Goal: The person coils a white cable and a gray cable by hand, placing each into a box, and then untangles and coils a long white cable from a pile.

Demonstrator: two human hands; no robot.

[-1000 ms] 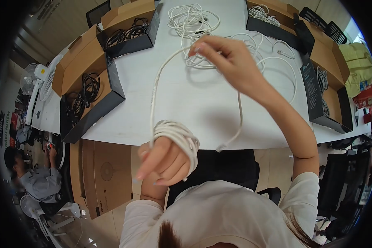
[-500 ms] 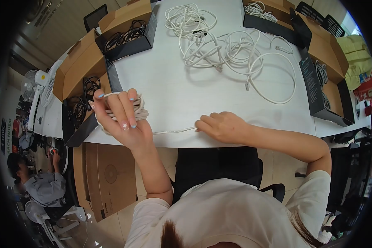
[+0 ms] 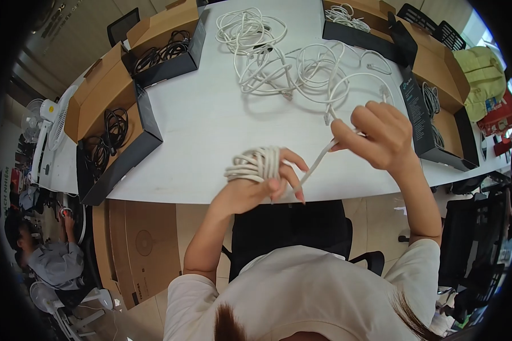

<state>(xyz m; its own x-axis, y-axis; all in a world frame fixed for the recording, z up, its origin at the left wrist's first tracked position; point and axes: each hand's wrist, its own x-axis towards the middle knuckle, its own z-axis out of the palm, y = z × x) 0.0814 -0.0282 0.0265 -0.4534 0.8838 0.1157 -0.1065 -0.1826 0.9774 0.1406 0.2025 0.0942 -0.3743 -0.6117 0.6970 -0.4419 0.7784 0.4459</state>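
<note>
A white network cable is wound in several loops around my left hand, over the front edge of the table. The fingers of that hand point right and are somewhat blurred, slightly curled with the coil around them. Up and to the right, my right hand pinches the cable's free length, which runs slanting between the two hands. Behind my hands lies a loose tangle of white cables with clear plug ends.
Open cardboard boxes with black cables stand at the left. At the right, boxes hold grey cables and white cables. A black chair is below the table edge. A person sits at far left beside a fan.
My left hand has moved right and turned over, showing the coil on its back. My right hand has risen to the right, pulling the cable length up with it. The view has shifted slightly.
</note>
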